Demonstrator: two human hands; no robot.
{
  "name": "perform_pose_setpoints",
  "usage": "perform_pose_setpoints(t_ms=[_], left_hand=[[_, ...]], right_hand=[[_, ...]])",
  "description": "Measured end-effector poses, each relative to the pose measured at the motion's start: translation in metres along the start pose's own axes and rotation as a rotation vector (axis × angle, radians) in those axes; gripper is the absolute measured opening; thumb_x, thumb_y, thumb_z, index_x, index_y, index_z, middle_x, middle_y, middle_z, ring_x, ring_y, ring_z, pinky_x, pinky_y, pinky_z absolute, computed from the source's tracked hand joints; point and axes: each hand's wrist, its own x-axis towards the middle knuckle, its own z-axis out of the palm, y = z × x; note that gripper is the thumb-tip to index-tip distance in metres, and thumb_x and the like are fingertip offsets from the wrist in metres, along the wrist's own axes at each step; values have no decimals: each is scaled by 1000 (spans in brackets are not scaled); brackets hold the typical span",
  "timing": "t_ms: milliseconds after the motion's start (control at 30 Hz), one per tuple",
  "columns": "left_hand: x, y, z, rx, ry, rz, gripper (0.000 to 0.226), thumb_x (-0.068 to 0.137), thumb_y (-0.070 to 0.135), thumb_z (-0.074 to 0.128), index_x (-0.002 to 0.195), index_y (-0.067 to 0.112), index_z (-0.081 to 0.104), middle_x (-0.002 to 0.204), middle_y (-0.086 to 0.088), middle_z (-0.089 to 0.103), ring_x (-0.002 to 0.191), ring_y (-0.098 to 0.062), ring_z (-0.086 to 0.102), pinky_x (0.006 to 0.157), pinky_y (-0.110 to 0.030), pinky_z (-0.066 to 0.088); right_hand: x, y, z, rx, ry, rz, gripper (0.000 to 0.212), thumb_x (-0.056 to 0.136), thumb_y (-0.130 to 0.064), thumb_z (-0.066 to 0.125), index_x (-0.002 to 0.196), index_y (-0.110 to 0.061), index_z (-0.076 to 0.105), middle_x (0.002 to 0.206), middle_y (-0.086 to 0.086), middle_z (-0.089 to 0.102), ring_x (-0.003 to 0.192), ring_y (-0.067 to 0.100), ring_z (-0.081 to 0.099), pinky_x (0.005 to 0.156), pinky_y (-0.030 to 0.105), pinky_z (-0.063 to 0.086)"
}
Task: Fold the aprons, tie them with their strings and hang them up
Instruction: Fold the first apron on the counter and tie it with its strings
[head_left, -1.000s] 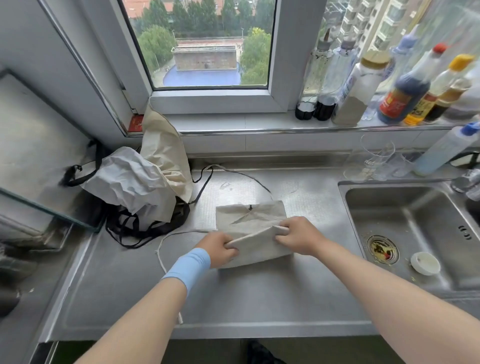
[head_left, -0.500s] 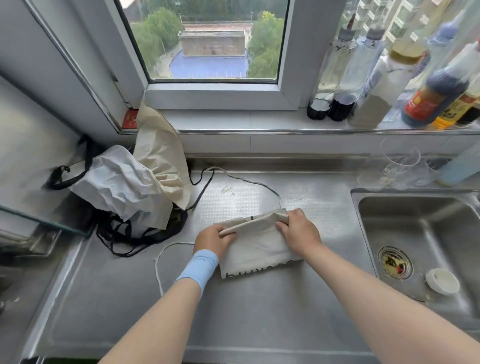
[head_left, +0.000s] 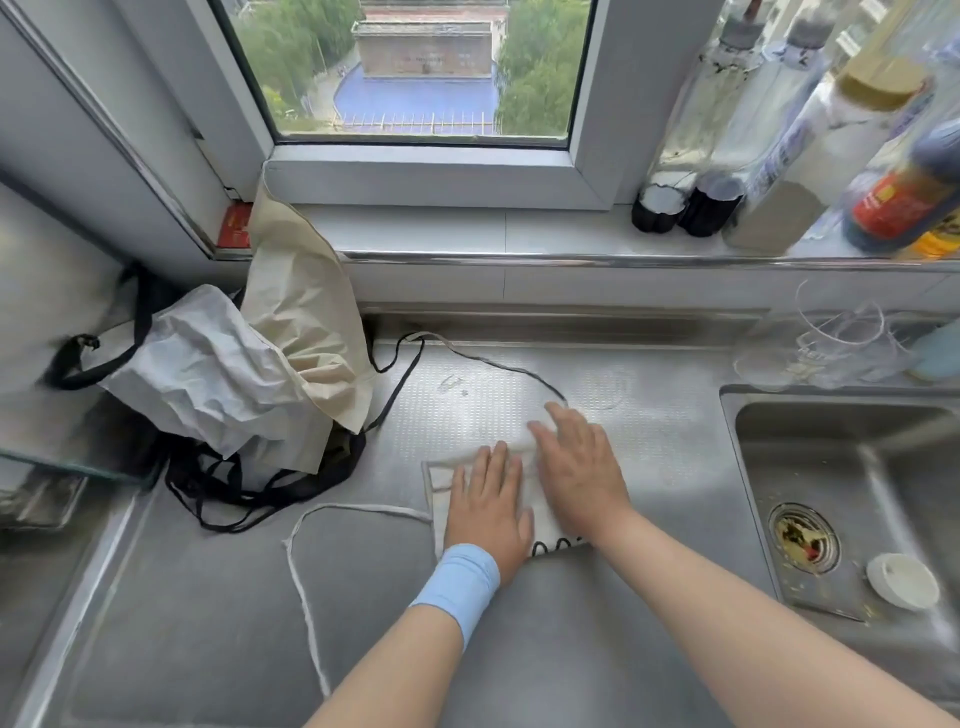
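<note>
We press the folded apron (head_left: 440, 491) flat on the tabletop (head_left: 197, 623).
Our left hand (head_left: 488, 512) and right hand (head_left: 577, 470) lie palm-down side by side on it, each grip wide, fingers straight, holding nothing. Its white string (head_left: 300, 571) loops loose to the left. A crumpled heap (head_left: 234, 384) lies further left, the sink (head_left: 852, 467) at right.
</note>
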Motion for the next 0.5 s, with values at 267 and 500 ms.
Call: perform_pose_setpoints(t_ms=[267,500], left_hand=[[-7,-28,13,28,25,-46,75,84,59,36,144,15,42,155,-6,33,143,-29,26,111,-53,17],[-18,-49,18,50,29,-99,69,87,47,33,145,9,41,156,-11,29,143,-29,27,112,-56,14]], right_hand=[[-19,7,22,151,-357,-74,65,95,-55,23,156,-32,20,164,3,3,152,20,2,120,37,-1],[-19,25,18,1,-347,-120,68,95,-56,27,157,-26,21,164,9,11,151,24,7,120,39,3]])
